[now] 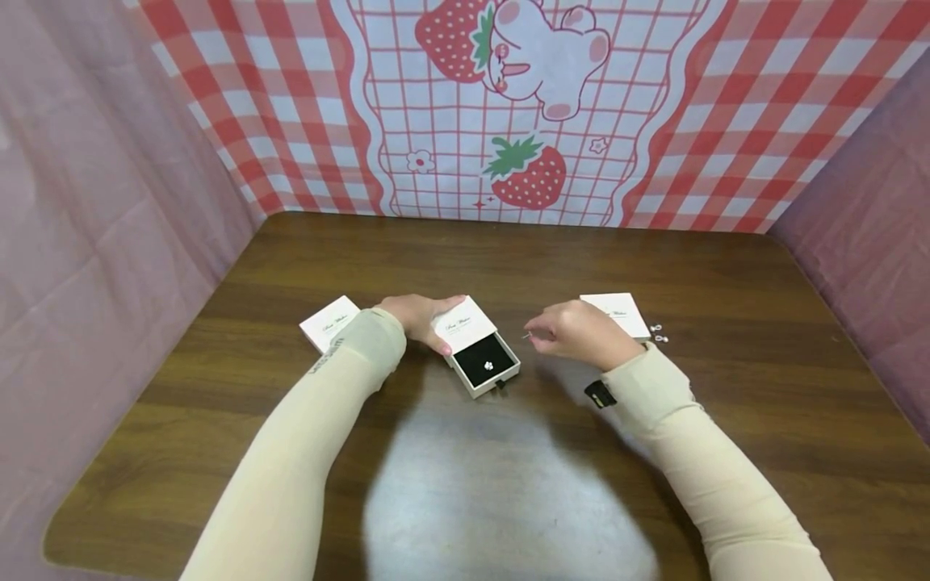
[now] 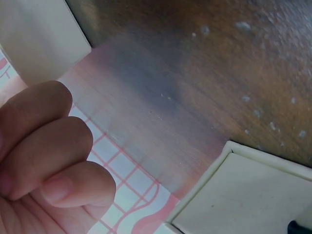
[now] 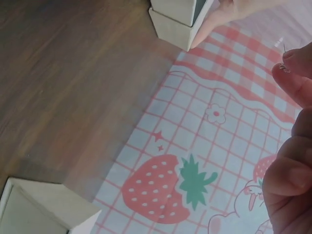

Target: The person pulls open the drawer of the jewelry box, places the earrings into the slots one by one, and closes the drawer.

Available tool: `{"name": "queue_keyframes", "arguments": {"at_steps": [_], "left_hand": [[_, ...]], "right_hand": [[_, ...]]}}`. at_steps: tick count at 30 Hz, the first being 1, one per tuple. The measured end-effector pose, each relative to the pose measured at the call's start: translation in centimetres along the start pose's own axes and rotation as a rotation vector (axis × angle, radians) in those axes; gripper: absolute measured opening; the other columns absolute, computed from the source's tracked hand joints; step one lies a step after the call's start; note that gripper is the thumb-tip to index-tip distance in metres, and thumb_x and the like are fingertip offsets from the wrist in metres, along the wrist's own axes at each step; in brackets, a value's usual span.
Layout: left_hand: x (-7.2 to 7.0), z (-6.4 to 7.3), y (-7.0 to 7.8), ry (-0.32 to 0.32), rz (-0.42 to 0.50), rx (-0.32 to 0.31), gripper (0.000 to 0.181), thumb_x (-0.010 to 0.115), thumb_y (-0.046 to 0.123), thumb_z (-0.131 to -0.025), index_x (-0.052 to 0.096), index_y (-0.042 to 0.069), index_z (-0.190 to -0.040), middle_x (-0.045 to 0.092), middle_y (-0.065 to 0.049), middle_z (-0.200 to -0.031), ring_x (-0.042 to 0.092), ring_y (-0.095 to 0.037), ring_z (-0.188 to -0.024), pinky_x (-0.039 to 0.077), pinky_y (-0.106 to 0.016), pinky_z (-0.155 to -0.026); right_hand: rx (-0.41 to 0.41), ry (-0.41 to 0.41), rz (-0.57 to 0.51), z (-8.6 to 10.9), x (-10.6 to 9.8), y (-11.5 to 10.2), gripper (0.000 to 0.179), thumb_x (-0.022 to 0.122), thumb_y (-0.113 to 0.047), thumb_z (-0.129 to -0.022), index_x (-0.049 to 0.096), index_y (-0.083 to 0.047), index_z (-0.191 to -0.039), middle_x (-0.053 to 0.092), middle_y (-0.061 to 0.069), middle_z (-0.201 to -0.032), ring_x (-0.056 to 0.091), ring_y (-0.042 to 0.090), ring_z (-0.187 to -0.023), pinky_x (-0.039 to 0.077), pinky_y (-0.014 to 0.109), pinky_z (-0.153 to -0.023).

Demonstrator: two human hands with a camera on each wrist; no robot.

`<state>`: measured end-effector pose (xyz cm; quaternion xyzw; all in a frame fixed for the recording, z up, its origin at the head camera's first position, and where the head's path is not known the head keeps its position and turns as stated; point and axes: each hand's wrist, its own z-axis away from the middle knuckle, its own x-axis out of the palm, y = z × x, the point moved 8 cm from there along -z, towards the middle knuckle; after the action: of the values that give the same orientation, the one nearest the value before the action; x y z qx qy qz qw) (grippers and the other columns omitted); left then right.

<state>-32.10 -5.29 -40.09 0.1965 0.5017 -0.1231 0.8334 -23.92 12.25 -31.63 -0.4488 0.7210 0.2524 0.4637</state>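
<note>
My left hand [image 1: 417, 316] grips the white sleeve [image 1: 465, 324] of a small jewellery box between thumb and fingers. The box's drawer [image 1: 475, 393] is pulled partway out toward me and holds a black pad [image 1: 471, 361]. On that pad sits a silver flower-shaped stud earring [image 1: 489, 366]. Just right of the drawer, my right hand [image 1: 574, 331] pinches a tiny silver earring [image 3: 285, 67] between thumb and index finger, its thin pin sticking up past the fingertips in the right wrist view. The other right fingers are curled in.
A second white box [image 1: 327, 321] lies at the left, partly behind my left cuff. Another white box [image 1: 617, 313] lies beyond my right wrist, with small silver earrings [image 1: 658, 333] beside it. A strawberry-print cloth [image 1: 465, 177] hangs along the table's [image 1: 450, 492] far edge.
</note>
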Motion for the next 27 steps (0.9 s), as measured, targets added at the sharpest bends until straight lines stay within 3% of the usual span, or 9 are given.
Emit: {"name": "queue_keyframes", "arguments": {"at_steps": [12, 18, 21, 27], "left_hand": [[0.0, -0.1, 0.0, -0.004, 0.0, 0.007, 0.102, 0.075, 0.055, -0.075, 0.014, 0.034, -0.154, 0.047, -0.013, -0.143, 0.049, -0.029, -0.123, 0.042, -0.047, -0.093], [0.1, -0.2, -0.2, 0.0, 0.002, 0.007, 0.102, 0.075, 0.056, -0.075, 0.014, 0.035, -0.154, 0.048, -0.014, -0.142, 0.05, -0.029, -0.122, 0.043, -0.047, -0.092], [0.1, -0.2, -0.2, 0.007, 0.003, 0.015, 0.101, 0.075, 0.055, -0.075, 0.015, 0.034, -0.154, 0.049, -0.013, -0.141, 0.051, -0.029, -0.12, 0.043, -0.046, -0.092], [0.1, -0.2, -0.1, 0.011, 0.003, 0.021, 0.101, 0.075, 0.056, -0.075, 0.016, 0.033, -0.154, 0.049, -0.013, -0.141, 0.052, -0.029, -0.119, 0.043, -0.046, -0.091]], "right_hand": [[0.055, -0.031, 0.088, -1.1, 1.3, 0.2, 0.011, 0.074, -0.004, -0.072, 0.075, -0.004, -0.083, 0.071, 0.005, -0.077, 0.067, 0.019, -0.066, 0.053, 0.035, -0.056], [0.017, -0.015, 0.159, -1.7, 1.6, -0.6, 0.009, 0.074, -0.007, -0.07, 0.074, -0.01, -0.078, 0.067, 0.0, -0.07, 0.062, 0.017, -0.057, 0.048, 0.035, -0.048], [-0.005, 0.006, 0.191, -2.0, 1.8, -1.0, 0.008, 0.072, -0.007, -0.068, 0.068, -0.014, -0.068, 0.06, -0.003, -0.061, 0.054, 0.015, -0.048, 0.042, 0.034, -0.042], [-0.002, -0.017, 0.202, -2.4, 2.9, -1.2, 0.028, 0.07, -0.007, -0.067, 0.047, -0.017, -0.054, 0.05, -0.006, -0.054, 0.043, 0.012, -0.044, 0.036, 0.033, -0.039]]}}
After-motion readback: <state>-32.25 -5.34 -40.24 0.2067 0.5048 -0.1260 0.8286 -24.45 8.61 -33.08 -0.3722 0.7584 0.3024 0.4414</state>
